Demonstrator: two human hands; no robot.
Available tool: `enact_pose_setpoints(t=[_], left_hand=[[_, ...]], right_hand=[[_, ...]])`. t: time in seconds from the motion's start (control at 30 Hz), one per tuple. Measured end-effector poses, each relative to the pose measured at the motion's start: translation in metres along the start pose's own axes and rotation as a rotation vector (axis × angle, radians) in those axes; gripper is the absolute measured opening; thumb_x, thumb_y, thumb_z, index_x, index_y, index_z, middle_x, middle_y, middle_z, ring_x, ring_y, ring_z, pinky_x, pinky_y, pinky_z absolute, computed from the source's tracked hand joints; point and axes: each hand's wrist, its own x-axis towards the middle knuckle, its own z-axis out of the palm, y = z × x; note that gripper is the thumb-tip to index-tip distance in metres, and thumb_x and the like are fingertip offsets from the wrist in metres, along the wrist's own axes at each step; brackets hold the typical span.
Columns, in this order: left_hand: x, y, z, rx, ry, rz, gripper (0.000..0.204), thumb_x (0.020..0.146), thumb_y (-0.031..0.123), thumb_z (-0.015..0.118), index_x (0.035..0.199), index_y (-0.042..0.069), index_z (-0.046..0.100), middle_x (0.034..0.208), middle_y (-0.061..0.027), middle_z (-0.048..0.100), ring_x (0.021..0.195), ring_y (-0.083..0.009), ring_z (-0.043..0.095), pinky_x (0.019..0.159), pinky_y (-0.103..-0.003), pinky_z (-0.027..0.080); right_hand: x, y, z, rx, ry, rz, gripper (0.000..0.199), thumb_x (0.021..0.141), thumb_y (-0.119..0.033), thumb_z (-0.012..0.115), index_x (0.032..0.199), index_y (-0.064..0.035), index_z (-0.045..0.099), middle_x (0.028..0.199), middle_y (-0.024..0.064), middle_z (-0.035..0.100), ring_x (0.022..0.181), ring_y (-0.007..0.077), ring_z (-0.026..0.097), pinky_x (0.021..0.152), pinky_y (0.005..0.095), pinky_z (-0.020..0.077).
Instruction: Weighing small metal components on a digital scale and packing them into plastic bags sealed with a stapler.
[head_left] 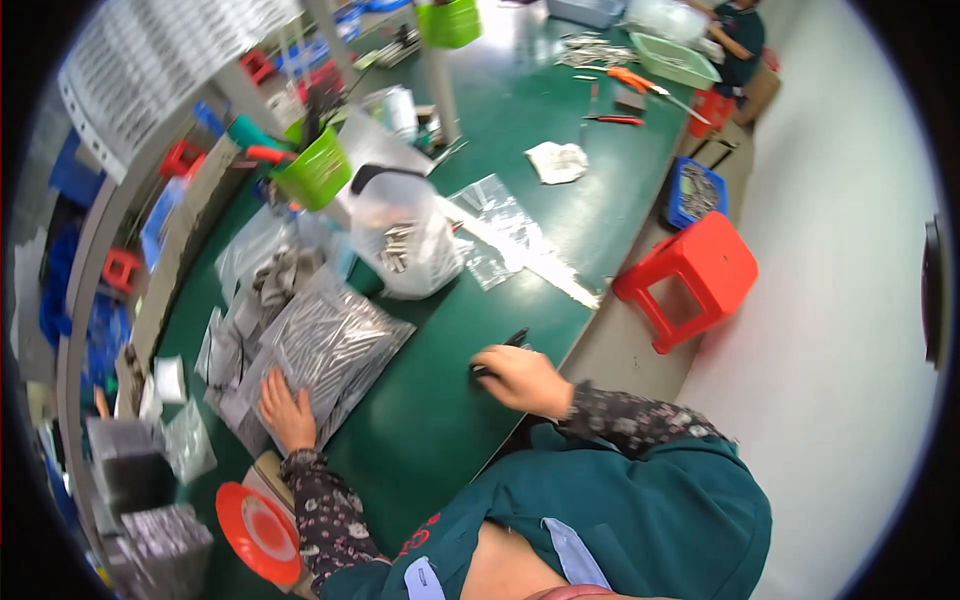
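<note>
My left hand (287, 408) lies flat, fingers stretched out, on the lower edge of a clear plastic bag (335, 335) full of thin metal rods. Over the bare green tabletop to the right, my right hand (525, 381) is closed round a slim black object (517, 338). Its ends stick out on both sides of the fingers, and its exact kind is hidden. Beyond the bag of rods stands a translucent white tub (408, 235) lined with plastic and holding short metal pieces. An empty-looking clear plastic bag (497, 225) lies flat beside the tub.
On the green table (490, 135) lie a white cloth (557, 162), a red-handled tool (613, 120) and a pale green basket (675, 62). A green holder (312, 170) bears tools. An orange-red dish (258, 533) sits near my left forearm. A red stool (695, 275) stands right; a person (738, 45) sits beyond.
</note>
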Motion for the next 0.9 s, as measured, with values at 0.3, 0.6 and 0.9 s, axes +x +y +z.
enact_pose_setpoints(t=[0.3,0.6,0.9], left_hand=[[0.014,0.01,-0.015,-0.056,-0.13,-0.062,0.051,0.085,0.031,0.044,0.129,0.007,0.032,0.133,-0.0125,0.031,0.122,-0.0306,0.029,0.095,-0.048,0.025],[-0.01,0.067,-0.032,0.13,0.134,-0.19,0.05,0.078,0.019,0.056,0.122,0.004,0.038,0.127,-0.0146,0.036,0.113,-0.0318,0.04,0.089,-0.043,0.035],[-0.039,0.301,-0.046,0.096,0.331,0.087,0.036,0.076,0.011,0.053,0.11,0.004,0.047,0.12,-0.0121,0.043,0.111,-0.0286,0.041,0.093,-0.044,0.03]], right_hand=[[-0.219,0.062,-0.085,-0.385,0.125,0.88,0.014,0.072,-0.017,0.054,0.079,-0.0063,0.06,0.077,0.0124,0.061,0.073,0.0298,0.058,0.064,0.039,0.0465],[-0.281,0.141,-0.154,-0.404,0.101,0.979,0.016,0.071,-0.02,0.056,0.08,-0.0076,0.061,0.078,0.0129,0.061,0.076,0.0306,0.058,0.067,0.0407,0.0463],[-0.304,0.242,-0.251,-0.388,0.024,1.087,0.019,0.071,-0.022,0.057,0.082,-0.0068,0.061,0.078,0.0132,0.062,0.077,0.0306,0.059,0.069,0.0403,0.0463]])
